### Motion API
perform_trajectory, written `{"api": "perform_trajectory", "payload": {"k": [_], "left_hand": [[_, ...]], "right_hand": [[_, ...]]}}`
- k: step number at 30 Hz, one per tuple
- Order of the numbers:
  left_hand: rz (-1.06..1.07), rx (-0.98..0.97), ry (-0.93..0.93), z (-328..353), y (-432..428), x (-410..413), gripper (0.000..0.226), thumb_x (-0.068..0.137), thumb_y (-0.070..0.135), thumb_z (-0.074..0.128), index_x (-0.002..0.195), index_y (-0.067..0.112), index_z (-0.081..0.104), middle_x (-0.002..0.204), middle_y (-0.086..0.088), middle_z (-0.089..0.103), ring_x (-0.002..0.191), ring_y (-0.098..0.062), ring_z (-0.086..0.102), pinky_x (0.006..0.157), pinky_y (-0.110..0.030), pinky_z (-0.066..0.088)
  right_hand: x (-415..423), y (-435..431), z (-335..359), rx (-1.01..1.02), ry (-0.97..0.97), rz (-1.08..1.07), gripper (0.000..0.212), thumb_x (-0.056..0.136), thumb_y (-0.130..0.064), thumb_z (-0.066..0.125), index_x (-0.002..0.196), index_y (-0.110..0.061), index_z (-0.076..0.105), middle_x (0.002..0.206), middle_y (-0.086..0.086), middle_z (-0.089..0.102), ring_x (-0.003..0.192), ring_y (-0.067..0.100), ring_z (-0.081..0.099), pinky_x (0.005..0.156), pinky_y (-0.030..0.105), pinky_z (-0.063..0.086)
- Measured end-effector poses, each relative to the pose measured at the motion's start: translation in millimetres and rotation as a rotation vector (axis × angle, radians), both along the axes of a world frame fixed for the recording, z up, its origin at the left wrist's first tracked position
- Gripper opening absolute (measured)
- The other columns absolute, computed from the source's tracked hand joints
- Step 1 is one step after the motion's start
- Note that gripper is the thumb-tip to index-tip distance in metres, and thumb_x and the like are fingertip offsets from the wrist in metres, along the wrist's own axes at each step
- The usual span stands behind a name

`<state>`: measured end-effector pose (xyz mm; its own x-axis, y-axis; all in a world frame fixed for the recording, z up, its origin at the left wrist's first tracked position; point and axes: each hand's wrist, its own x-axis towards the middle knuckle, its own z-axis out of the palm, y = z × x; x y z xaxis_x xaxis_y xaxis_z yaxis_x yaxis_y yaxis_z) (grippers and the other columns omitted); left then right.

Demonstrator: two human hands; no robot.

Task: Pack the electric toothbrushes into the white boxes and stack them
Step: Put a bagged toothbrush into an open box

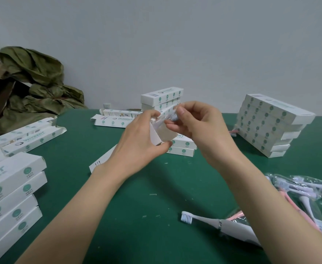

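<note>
Mid-table, L hand (137, 141) grips box (163, 134) (others (30, 140): "W…").

Table (137, 206). Centre: held box (164, 135), brush head (173, 117) just above it. 8 o'clock: left box stack (13, 187). 10: open boxes (32, 138), sack heap (38, 82) behind. 12: rear box stack (162, 98). 2: right box stack (270, 124). 4: bagged toothbrushes (299, 189). 5: loose electric toothbrush (204, 221).

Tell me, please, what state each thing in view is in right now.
Held white box, end flap open, gripped by the left hand.
Wrapped brush head, at the box mouth, pinched by the right hand.
Grey toothbrush, lying loose on the table, unpacked.
Bagged toothbrushes, in plastic, unpacked.
Right stack, boxes closed, piled askew.
Left stack, boxes closed, piled.
Boxes at the back, lying flat, end flaps open.
</note>
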<state>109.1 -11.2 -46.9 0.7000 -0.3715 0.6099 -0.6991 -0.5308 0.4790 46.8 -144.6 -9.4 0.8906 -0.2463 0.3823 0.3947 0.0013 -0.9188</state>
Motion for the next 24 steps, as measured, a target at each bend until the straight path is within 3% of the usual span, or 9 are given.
{"api": "perform_trajectory", "payload": {"k": [4,6,9,12,15,18,21,24], "left_hand": [[0.0,-0.009,-0.004,1.4,0.2,-2.2,0.065,0.068,0.036,0.077,0.124,0.02,0.048,0.12,0.007,0.055,0.096,-0.003,0.042,0.073,-0.01,0.027],[-0.013,-0.013,0.001,2.0,-0.8,-5.4,0.064,0.068,0.035,0.076,0.124,0.02,0.049,0.117,0.009,0.054,0.095,0.0,0.041,0.074,-0.002,0.028],[-0.033,-0.041,0.009,4.2,-1.7,-8.6,0.063,0.068,0.034,0.076,0.123,0.02,0.05,0.113,0.013,0.053,0.093,0.005,0.039,0.077,0.005,0.025],[-0.041,-0.067,0.012,5.8,-2.8,-11.2,0.062,0.068,0.031,0.077,0.122,0.02,0.05,0.112,0.013,0.053,0.092,0.005,0.04,0.077,0.004,0.027],[-0.047,-0.088,0.023,6.4,-4.5,-12.6,0.06,0.067,0.026,0.077,0.121,0.02,0.051,0.113,0.011,0.056,0.097,-0.001,0.046,0.076,0.002,0.029],[-0.061,-0.087,0.049,6.6,-5.5,-12.9,0.058,0.065,0.016,0.076,0.118,0.022,0.052,0.112,0.009,0.058,0.099,-0.006,0.049,0.075,-0.001,0.032],[-0.076,-0.112,0.034,7.0,-5.2,-14.8,0.055,0.067,0.021,0.076,0.117,0.022,0.052,0.11,0.011,0.058,0.096,-0.001,0.047,0.077,-0.002,0.033],[-0.082,-0.158,0.01,8.1,-5.0,-16.0,0.057,0.071,0.03,0.077,0.12,0.021,0.05,0.113,0.013,0.055,0.098,0.003,0.044,0.079,0.001,0.029]], "right_hand": [[1.5,-0.6,-2.7,-0.069,-0.03,-0.033,0.018,0.095,-0.002,0.05,0.08,-0.006,0.06,0.075,0.009,0.065,0.063,0.013,0.069,0.066,0.019,0.056],[2.4,-1.4,-5.4,-0.091,-0.016,-0.069,0.014,0.093,-0.003,0.054,0.082,-0.007,0.062,0.078,0.009,0.066,0.065,0.016,0.07,0.066,0.022,0.056],[4.8,-5.0,-10.1,-0.229,-0.018,-0.223,0.006,0.088,-0.008,0.064,0.089,-0.013,0.067,0.08,0.0,0.069,0.068,0.013,0.07,0.071,0.027,0.058],[5.7,-4.6,-13.9,-0.372,-0.082,-0.395,0.017,0.083,-0.011,0.07,0.096,-0.018,0.062,0.076,-0.009,0.065,0.067,0.006,0.067,0.068,0.019,0.053],[4.1,5.0,-16.7,-0.57,-0.126,-0.343,0.009,0.083,-0.009,0.067,0.084,-0.017,0.067,0.079,-0.009,0.065,0.074,0.006,0.061,0.07,0.014,0.045],[5.1,10.4,-20.4,-0.892,-0.17,-0.215,0.018,0.09,-0.003,0.057,0.094,-0.007,0.073,0.097,0.006,0.056,0.087,0.015,0.05,0.072,0.007,0.033],[4.7,3.2,-14.1,-0.925,-0.148,-0.184,0.023,0.092,-0.003,0.053,0.107,-0.008,0.07,0.104,0.004,0.051,0.096,0.016,0.047,0.078,0.002,0.03],[4.4,-9.0,-8.0,-0.821,-0.109,-0.357,0.025,0.09,-0.015,0.06,0.115,-0.014,0.063,0.109,-0.001,0.057,0.101,0.012,0.052,0.089,0.016,0.038]]}}
